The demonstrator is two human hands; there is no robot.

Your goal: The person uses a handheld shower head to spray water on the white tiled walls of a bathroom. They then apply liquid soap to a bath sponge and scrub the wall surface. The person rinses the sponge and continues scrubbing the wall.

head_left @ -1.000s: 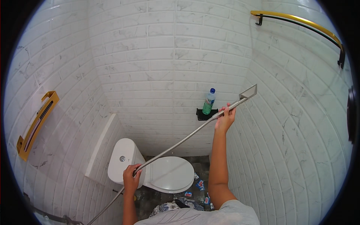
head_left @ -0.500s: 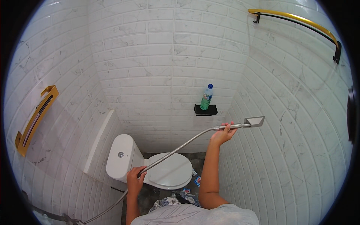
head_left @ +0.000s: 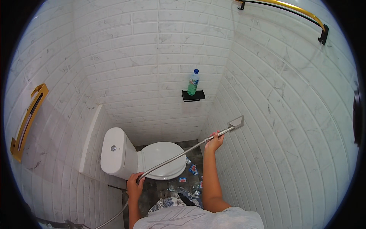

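Note:
My right hand (head_left: 214, 144) is closed round the handle of a silver hand shower (head_left: 236, 122), whose flat, angular head points up and right toward the right wall. From the handle a metal shower hose (head_left: 174, 158) runs down to the left, passing over the toilet. My left hand (head_left: 134, 186) grips that hose in front of the toilet tank, and beyond it the hose sags toward fittings at the lower left. Under the hose, the white toilet (head_left: 164, 150) has its lid down.
A plastic bottle (head_left: 193, 83) with green liquid stands on a small black wall shelf (head_left: 193, 96). Several blue-and-red packets, one a small packet (head_left: 183, 179), litter the dark floor. A gold rack (head_left: 28, 124) hangs on the left wall, a gold rail (head_left: 293, 8) at upper right.
The view has tipped downward and turned right, showing more floor and packets. The hand shower's head tilts further upward, with the hose straighter behind it. Both hands keep their hold.

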